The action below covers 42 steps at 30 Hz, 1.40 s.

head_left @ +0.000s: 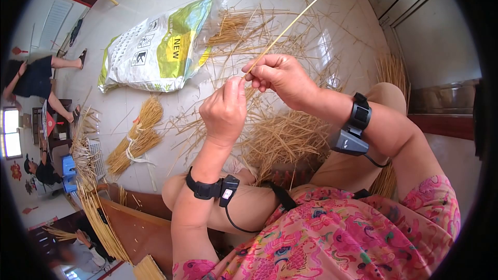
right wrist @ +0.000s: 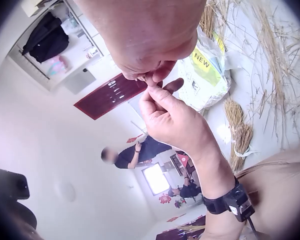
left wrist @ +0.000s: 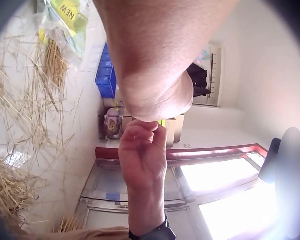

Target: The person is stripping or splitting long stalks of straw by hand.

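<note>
One long straw stalk (head_left: 301, 16) slants up and to the right from the two hands in the head view. Its lower end is pinched by the left hand (head_left: 225, 109), whose fingers are curled in. Close beside it, the right hand (head_left: 282, 77) pinches the same stalk between thumb and fingertips. In the right wrist view the left hand (right wrist: 177, 117) meets the right hand (right wrist: 145, 40) at the fingertips. The left wrist view has the right hand (left wrist: 142, 155) facing the camera, partly covered by the left hand (left wrist: 155, 95).
A heap of loose straw (head_left: 285, 137) lies on the tiled floor below the hands. Beyond are a white and green bag (head_left: 155, 46) and a tied straw bundle (head_left: 135, 137). More straw stands by the right wall (head_left: 436, 46). Other people are at the far left.
</note>
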Each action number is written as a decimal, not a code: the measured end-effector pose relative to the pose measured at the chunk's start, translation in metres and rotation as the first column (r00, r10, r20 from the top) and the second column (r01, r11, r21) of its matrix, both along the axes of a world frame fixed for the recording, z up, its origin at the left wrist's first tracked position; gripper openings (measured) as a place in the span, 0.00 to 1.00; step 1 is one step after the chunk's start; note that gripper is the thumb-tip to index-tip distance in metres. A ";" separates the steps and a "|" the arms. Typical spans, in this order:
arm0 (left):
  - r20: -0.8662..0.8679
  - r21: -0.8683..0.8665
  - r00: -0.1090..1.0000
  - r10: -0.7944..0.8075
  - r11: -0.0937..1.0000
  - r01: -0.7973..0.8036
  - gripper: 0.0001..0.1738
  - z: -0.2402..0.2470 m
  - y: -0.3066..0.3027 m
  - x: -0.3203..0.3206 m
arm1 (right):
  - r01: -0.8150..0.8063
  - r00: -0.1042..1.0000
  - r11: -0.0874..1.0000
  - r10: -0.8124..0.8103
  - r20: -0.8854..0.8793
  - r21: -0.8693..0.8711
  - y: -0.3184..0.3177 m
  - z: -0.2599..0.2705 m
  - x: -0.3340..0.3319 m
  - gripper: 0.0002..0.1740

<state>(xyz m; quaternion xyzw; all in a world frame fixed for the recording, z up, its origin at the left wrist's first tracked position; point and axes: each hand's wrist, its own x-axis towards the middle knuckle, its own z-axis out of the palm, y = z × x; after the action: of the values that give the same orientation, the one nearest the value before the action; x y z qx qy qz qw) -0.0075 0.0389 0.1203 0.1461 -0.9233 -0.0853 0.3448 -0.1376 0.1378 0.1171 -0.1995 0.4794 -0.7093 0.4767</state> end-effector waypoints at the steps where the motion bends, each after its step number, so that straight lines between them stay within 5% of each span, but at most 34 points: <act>1: -0.001 0.002 1.000 -0.007 1.000 0.007 0.02 0.000 0.000 0.000 | 0.000 1.000 1.000 0.000 0.015 0.003 0.000 0.001 0.000 0.08; 26: 0.010 0.040 1.000 -0.006 0.999 0.006 0.03 0.003 0.001 0.003 | -0.023 0.995 0.999 0.020 0.097 0.023 0.000 0.005 0.002 0.07; 33: -0.065 0.003 0.998 -0.011 1.000 0.011 0.02 0.005 -0.001 0.002 | -0.104 0.993 0.975 0.113 -0.034 0.198 0.003 -0.005 0.008 0.10; 35: -0.044 -0.005 0.999 0.016 1.000 -0.016 0.02 0.003 -0.004 0.001 | -0.396 0.752 0.794 0.569 -0.334 0.461 0.005 0.001 0.000 0.13; 37: 0.007 -0.034 0.999 0.051 0.998 -0.051 0.02 0.001 -0.010 0.002 | -0.416 0.215 0.412 0.911 -0.352 0.811 0.002 0.020 -0.005 0.16; 40: 0.026 0.036 0.998 0.057 0.998 -0.058 0.03 -0.002 -0.012 0.003 | -0.281 0.384 0.825 0.565 -0.730 0.490 0.006 0.004 -0.011 0.15; 41: 0.043 0.041 0.998 0.051 0.998 -0.053 0.03 -0.002 -0.012 0.003 | -0.237 0.631 0.898 0.432 -0.644 0.370 0.005 0.002 -0.012 0.12; 42: 0.060 0.045 0.997 0.045 0.998 -0.048 0.03 -0.002 -0.011 0.004 | -0.204 0.764 0.943 0.321 -0.560 0.263 0.003 0.006 -0.012 0.11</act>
<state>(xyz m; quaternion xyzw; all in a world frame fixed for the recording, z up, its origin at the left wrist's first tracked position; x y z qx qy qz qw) -0.0037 0.0277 0.1182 0.1780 -0.9272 -0.0944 0.3156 -0.1491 0.1407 0.1227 -0.4315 0.6358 -0.4885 0.4134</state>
